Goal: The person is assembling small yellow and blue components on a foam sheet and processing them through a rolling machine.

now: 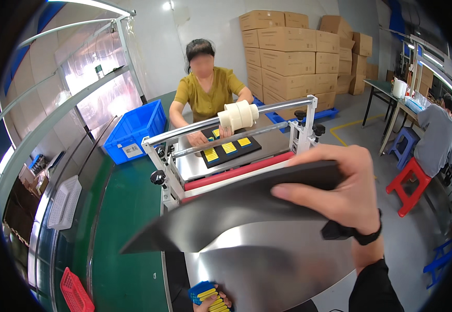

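Observation:
My right hand point(343, 190) pinches a thin, flexible black sheet point(236, 200) by its right end, thumb in front. The sheet bows and sags leftward over a shiny metal plate point(278, 260). At the lower edge my left hand point(205, 305) is partly cut off, its fingers wrapped round several blue pieces with yellow strips point(214, 296). Past the sheet stands a roller frame point(226, 122) with cream tape rolls point(239, 115) and a red roller point(231, 174). Behind the bars, a co-worker's hands touch a black board point(234, 157) bearing yellow-and-blue pieces point(228, 148).
A blue crate point(137, 132) and a green work surface point(124, 213) lie left of the frame. White point(65, 203) and red baskets point(75, 291) sit farther left. Cartons point(288, 57) are stacked behind. Another person sits at right on a red stool point(410, 182).

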